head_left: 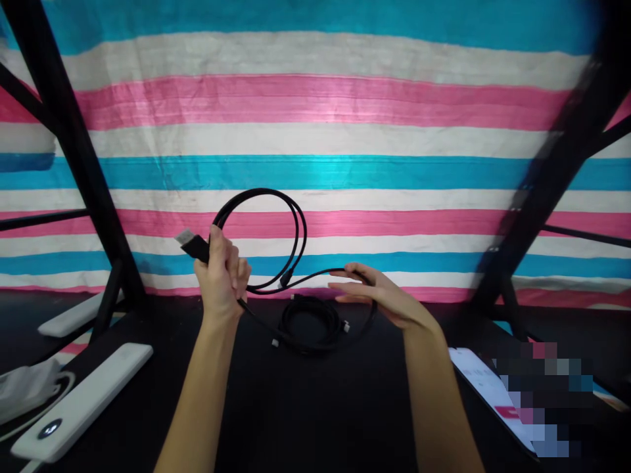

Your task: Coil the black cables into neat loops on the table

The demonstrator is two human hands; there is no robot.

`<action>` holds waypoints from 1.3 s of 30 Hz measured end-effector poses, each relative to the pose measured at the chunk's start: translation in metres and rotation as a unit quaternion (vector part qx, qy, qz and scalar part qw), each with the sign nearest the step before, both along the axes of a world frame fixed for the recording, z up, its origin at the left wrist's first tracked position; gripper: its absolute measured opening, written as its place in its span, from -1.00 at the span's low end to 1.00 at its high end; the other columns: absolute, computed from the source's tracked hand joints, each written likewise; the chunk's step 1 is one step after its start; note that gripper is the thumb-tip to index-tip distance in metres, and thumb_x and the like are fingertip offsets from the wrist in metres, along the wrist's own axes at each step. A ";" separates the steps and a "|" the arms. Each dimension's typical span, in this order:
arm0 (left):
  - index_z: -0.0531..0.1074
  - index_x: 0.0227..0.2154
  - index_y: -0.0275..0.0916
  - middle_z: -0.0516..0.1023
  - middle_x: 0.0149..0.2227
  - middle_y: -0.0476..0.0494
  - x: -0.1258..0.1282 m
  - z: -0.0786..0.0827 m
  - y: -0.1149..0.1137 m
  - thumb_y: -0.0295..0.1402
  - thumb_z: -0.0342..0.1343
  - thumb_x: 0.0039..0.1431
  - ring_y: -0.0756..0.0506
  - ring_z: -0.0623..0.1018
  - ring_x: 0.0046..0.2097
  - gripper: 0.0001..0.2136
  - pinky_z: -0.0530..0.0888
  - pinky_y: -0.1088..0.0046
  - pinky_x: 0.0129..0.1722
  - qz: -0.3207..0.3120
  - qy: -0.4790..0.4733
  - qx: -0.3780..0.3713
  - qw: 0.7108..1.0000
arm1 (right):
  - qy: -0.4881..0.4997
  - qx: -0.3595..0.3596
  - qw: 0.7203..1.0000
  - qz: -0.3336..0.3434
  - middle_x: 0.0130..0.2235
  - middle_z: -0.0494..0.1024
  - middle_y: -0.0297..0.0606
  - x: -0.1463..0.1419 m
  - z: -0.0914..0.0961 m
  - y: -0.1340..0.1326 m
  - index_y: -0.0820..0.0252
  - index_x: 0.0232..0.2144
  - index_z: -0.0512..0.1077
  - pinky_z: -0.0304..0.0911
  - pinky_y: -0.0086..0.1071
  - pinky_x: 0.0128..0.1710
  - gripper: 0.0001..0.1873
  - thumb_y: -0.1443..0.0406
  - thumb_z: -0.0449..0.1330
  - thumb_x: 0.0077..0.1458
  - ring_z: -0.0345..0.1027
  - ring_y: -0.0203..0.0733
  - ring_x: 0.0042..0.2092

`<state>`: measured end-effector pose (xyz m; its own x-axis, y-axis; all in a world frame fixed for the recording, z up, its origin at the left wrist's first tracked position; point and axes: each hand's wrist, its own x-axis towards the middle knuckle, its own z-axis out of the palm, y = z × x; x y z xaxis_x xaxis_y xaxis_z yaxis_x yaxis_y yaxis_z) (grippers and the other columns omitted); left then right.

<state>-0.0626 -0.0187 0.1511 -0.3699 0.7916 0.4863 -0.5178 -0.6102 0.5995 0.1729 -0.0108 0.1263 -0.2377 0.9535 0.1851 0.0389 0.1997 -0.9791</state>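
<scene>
A black HDMI cable (pixel 302 226) is partly wound into a loop in front of me. My left hand (pixel 221 276) is closed around it, and a wide black plug (pixel 196 248) with a pale tip sticks out beside the thumb. A second dark plug (pixel 285 278) hangs at the bottom of the loop. The loose length runs over to my right hand (pixel 382 292), where it bends round the outstretched fingers and returns towards the left hand. Below and behind, another coiled black cable (pixel 310 322) with light-coloured ends lies on the black table (pixel 315 407).
At the left lie a white power bank (pixel 83 404) and a white adapter (pixel 29 387) with a cord. Another white bar (pixel 73 315) is farther back. A lit phone (pixel 488 387) rests at the right. Black frame posts (pixel 83 157) flank a striped sheet (pixel 335 138).
</scene>
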 end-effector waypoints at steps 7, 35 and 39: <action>0.10 -0.68 -0.23 -0.02 -0.86 0.17 -0.001 0.001 -0.001 -0.18 -0.26 0.33 0.14 -0.02 -0.87 -0.54 -0.11 0.60 -0.87 -0.053 -0.069 0.022 0.996 | -0.051 -0.022 0.997 -0.062 -0.08 0.54 -0.01 0.007 -0.008 0.010 0.25 0.08 0.28 0.21 -0.55 -0.73 -0.50 0.16 0.14 0.12 0.39 -0.36 -0.56; 0.08 -0.73 -0.24 -0.11 -0.85 0.21 -0.012 -0.028 0.019 -0.09 0.07 0.12 0.19 -0.18 -0.82 -0.54 -0.17 0.71 -0.85 -0.498 0.318 -0.097 0.801 | -0.001 0.206 0.975 -0.082 -0.26 0.49 -0.24 -0.011 -0.006 0.018 0.11 -0.10 0.44 0.27 -0.43 -0.47 -0.61 0.06 0.10 0.11 0.33 -0.33 -0.42; 0.22 -0.65 -0.24 0.06 -0.81 0.13 -0.004 -0.021 0.010 -0.09 -0.02 0.18 0.14 0.04 -0.77 -0.60 0.00 0.66 -0.76 -0.271 0.452 -0.067 0.847 | -0.001 0.176 0.984 -0.028 -0.51 0.38 -0.36 -0.012 -0.002 0.009 0.14 0.01 0.38 0.06 -0.48 -0.61 -0.56 0.08 0.08 0.15 0.12 -0.41 -0.59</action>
<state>-0.0664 -0.0092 0.1302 0.5410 0.7964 0.2703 0.0071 -0.3257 0.9454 0.1606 -0.0014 0.1244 -0.1864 0.8419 0.5065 0.0611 0.5244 -0.8493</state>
